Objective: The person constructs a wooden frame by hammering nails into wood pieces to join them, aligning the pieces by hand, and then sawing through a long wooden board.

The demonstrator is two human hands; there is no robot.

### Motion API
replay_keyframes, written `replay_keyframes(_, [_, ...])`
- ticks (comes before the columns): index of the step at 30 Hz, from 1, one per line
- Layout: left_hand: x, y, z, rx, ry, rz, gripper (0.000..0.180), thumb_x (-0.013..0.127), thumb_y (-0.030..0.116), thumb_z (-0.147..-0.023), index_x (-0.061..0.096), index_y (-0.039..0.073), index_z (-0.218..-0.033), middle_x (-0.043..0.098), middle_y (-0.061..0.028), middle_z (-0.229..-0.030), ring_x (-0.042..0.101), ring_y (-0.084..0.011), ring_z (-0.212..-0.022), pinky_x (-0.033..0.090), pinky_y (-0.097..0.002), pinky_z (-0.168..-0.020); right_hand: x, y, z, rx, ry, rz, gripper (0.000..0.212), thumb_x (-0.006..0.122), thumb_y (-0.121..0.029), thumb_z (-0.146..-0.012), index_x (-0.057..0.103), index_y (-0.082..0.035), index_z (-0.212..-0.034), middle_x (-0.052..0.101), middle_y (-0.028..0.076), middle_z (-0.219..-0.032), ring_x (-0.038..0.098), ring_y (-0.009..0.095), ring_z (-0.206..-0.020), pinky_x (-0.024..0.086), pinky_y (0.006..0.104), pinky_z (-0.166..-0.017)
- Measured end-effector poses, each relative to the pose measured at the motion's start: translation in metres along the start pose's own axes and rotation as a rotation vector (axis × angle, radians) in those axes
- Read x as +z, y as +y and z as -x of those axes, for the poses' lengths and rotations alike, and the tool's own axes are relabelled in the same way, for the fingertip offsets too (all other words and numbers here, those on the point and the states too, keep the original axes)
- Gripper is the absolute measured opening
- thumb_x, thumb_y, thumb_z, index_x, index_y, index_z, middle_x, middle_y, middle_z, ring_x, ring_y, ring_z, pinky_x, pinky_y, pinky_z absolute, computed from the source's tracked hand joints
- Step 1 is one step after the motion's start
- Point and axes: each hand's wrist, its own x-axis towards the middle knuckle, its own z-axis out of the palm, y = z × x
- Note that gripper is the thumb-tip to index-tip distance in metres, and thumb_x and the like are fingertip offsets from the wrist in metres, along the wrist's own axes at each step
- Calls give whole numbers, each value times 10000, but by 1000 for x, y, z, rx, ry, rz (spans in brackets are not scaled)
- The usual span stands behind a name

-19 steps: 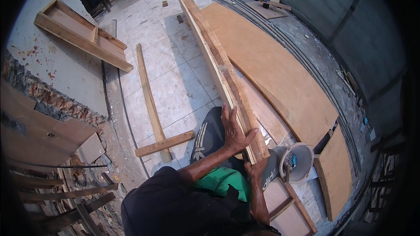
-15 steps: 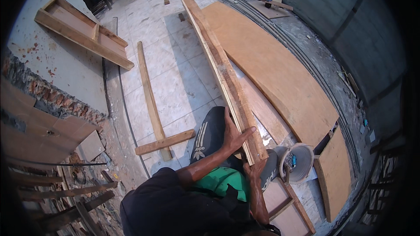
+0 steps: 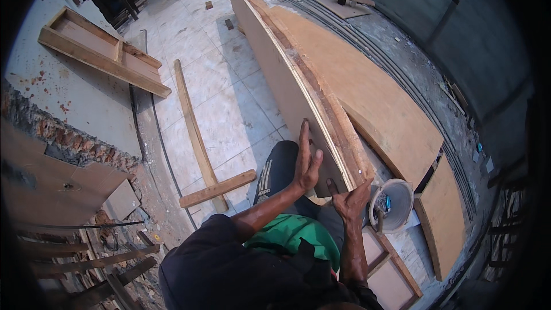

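Note:
A long plywood panel (image 3: 258,63) with a wooden batten along its edge stands tilted on its long side, reaching away from my knees. Against its near face lies my left hand (image 3: 308,163), fingers stretched out and thumb apart. My right hand (image 3: 351,202) grips the panel's near end corner, with the thumb on the face and the fingers bent at the edge. The panel's underside is hidden. Just right of that hand, a bucket (image 3: 402,192) holds a hammer-like handle and small blue items.
Large plywood sheets (image 3: 396,120) lie to the right. Two wooden battens (image 3: 192,117) cross on the tiled floor at left. A framed panel (image 3: 103,57) leans on the broken wall, and another frame (image 3: 396,278) lies by my right arm. Scrap timber (image 3: 86,264) fills the lower left.
The panel has tilted and shifted right, so its broad face now shows. My left hand has moved from its top edge onto that face; my right hand has come up at the near end.

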Motion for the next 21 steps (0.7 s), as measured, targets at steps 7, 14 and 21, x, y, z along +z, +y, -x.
replay_keyframes(7, [-6,-54,50,-700,207,236,796,351,478,-1042,50,-61,-1544,116,-256,-1610,87,-324,-1514,131,-389,-1215,-35,-72,-45,-26,-98,1,914,902,-298,-643,340,83,-1254,653,295,-1018,656,489,-905,522,503,-787])
replay_keyframes(14, [-39,40,24,51,90,58,1220,553,766,-820,-12,-37,-1544,44,-298,-1599,101,-421,-1492,139,-532,-1192,-42,-113,-66,-71,-77,-1,917,908,-349,-621,370,90,-1220,650,279,-964,652,483,-840,513,511,-727])
replay_keyframes(21, [-73,57,-38,335,-38,-181,1229,583,782,-783,23,13,-1562,-12,-339,-1590,55,-483,-1487,118,-605,-1177,-2,-128,-67,-171,-124,86,980,864,-450,-639,367,99,-1281,613,301,-1041,621,500,-877,499,520,-741])
